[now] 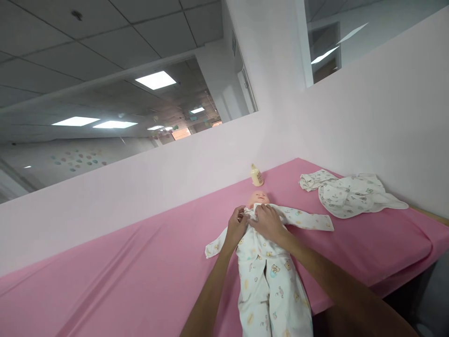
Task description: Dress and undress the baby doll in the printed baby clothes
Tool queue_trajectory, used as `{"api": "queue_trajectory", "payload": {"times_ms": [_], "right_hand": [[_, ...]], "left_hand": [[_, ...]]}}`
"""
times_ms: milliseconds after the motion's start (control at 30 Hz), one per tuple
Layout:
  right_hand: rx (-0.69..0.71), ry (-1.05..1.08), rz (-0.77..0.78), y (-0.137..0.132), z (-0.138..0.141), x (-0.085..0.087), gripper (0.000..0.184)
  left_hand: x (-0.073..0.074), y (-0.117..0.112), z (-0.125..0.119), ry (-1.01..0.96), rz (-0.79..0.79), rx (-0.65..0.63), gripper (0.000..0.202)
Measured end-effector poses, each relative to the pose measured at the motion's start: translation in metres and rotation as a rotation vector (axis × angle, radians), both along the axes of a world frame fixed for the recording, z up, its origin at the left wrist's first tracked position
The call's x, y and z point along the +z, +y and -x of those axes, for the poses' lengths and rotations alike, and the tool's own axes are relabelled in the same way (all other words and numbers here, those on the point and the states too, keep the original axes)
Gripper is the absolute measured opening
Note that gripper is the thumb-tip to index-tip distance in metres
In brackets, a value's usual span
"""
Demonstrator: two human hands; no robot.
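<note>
1. On the pink-covered counter (pixel 133 271), a white printed garment (pixel 254 262) lies stretched out, with the head of a doll (pixel 261 197) showing at its neck end. One sleeve reaches out to the right, the other slants down to the left; whether the doll's arms fill them I cannot tell.
2. The garment's collar and upper front lie directly under both hands. The left hand (pixel 237 227) is partly curled at the collar, thumb near the fingers; the right hand (pixel 268 224) lies palm down just beside it, fingers bent against the cloth. Whether either has a firm pinch of fabric is hidden.
3. Just beyond the doll's head stands a pale yellow bottle (pixel 257 177); its contents cannot be made out.
4. Well to the right lies a crumpled white printed cloth (pixel 361 194), near the wall (pixel 403 112).
5. The counter's far edge runs along the wall to a corner behind the bottle. Its near edge passes under the right forearm, close to the garment's legs; to the left stretches a broad, lightly creased pink surface.
</note>
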State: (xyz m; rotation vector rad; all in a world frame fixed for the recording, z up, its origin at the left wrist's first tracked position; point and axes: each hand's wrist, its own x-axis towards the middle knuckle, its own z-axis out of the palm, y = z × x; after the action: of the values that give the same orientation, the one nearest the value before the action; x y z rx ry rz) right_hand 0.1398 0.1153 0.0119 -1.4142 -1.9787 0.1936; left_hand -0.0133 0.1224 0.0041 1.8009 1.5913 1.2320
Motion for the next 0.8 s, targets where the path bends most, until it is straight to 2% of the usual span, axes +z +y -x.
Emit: {"api": "queue_trajectory", "payload": {"times_ms": [133, 267, 400, 500, 567, 667, 800], "right_hand": [[-0.021, -0.075, 0.079, -0.001, -0.004, 0.004, 0.015], [-0.008, -0.103, 0.11, 0.003, -0.012, 0.006, 0.017], [-0.01, -0.188, 0.051, 0.001, -0.014, 0.003, 0.022], [0.061, -0.22, -0.049, 0.002, -0.013, 0.0, 0.019], [0.098, -0.124, -0.087, 0.004, -0.012, 0.0, 0.017], [0.162, 0.159, -0.05, 0.008, -0.012, 0.0, 0.017], [0.352, 0.412, 0.012, 0.013, -0.013, -0.002, 0.016]], "left_hand": [[-0.001, -0.009, 0.005, 0.11, 0.03, -0.06, 0.042], [-0.001, -0.013, 0.006, 0.174, -0.008, -0.09, 0.038], [0.003, -0.017, 0.002, 0.278, -0.044, -0.111, 0.034], [0.007, -0.02, 0.0, 0.319, -0.026, -0.115, 0.037], [0.007, -0.021, 0.0, 0.325, 0.0, -0.12, 0.039], [0.006, -0.02, 0.001, 0.325, -0.005, -0.147, 0.037], [0.003, -0.018, -0.001, 0.275, -0.078, -0.146, 0.022]]}}
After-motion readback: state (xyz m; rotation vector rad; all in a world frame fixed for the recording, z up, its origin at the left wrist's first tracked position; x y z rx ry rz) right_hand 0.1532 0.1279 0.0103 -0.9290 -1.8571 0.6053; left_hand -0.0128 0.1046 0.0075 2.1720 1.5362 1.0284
